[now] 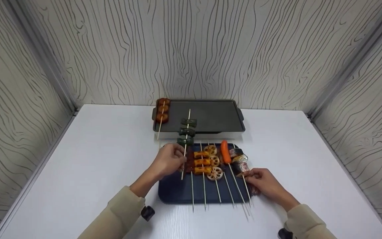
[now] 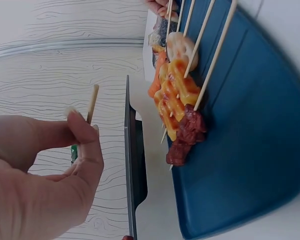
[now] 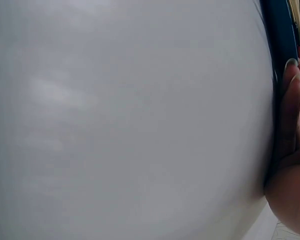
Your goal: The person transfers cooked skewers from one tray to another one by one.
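My left hand pinches the stick of a green pepper skewer between thumb and fingers. The skewer is raised above the blue tray, its tip overlapping the grill pan in the head view. In the left wrist view the stick's bare end pokes out of the pinch, with most of the green pieces hidden behind the fingers. At the tray's right edge my right hand grips the lower end of a skewer of silvery, dark-skinned pieces. Its fingertips show beside the tray wall in the right wrist view.
Behind the tray stands a dark grill pan with a skewer of browned round slices along its left side. Across the tray lie a dark red meat skewer, a yellow sauced skewer, lotus root slices and a sausage skewer.
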### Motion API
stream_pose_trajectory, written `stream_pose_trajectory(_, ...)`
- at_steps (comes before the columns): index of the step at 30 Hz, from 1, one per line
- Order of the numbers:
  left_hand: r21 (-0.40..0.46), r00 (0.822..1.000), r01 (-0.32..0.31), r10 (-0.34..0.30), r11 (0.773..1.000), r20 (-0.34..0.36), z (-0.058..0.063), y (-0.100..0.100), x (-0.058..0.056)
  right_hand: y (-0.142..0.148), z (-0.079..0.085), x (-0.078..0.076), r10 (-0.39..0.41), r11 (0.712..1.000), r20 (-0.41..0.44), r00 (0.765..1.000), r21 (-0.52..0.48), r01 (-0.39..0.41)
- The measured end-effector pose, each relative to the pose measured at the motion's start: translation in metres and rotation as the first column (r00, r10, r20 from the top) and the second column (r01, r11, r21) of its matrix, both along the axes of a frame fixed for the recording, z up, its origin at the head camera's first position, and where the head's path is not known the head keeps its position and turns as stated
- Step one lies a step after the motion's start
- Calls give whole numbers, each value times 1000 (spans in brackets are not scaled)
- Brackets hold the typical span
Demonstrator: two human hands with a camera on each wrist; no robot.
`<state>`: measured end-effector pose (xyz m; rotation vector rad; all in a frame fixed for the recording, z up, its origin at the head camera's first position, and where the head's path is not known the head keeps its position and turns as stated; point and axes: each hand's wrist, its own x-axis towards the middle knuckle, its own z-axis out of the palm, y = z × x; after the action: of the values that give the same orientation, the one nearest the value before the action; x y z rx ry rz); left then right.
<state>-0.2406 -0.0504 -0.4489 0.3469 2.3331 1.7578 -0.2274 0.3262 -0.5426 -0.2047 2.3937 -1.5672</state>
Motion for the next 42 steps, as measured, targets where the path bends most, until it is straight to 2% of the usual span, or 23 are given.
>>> stream_pose_trajectory(9,26,999,36,-37,999,30,-9,-8,26,0,0,0,-28,999,13,1000,28,27)
stream_pose_trajectory(14,10,998,45,-45,999,38,-18,-12,34,-2,2,2,-24,999,24,999,27,23)
stream_pose_trajectory(26,-5,998,33,-33,999,54,-44,-14,44,-1,1,0,-27,999,14,1000,27,27)
stream_pose_trajectory(36,-74,997,23,-17,997,75,-58,-14,47,-1,0,0,-20,1000,12,1000,8,20)
stream_pose_trajectory(42,-142,999,49,-46,989,24,-63,-14,44,-1,-1,-1,-20,1000,6,1000,23,20)
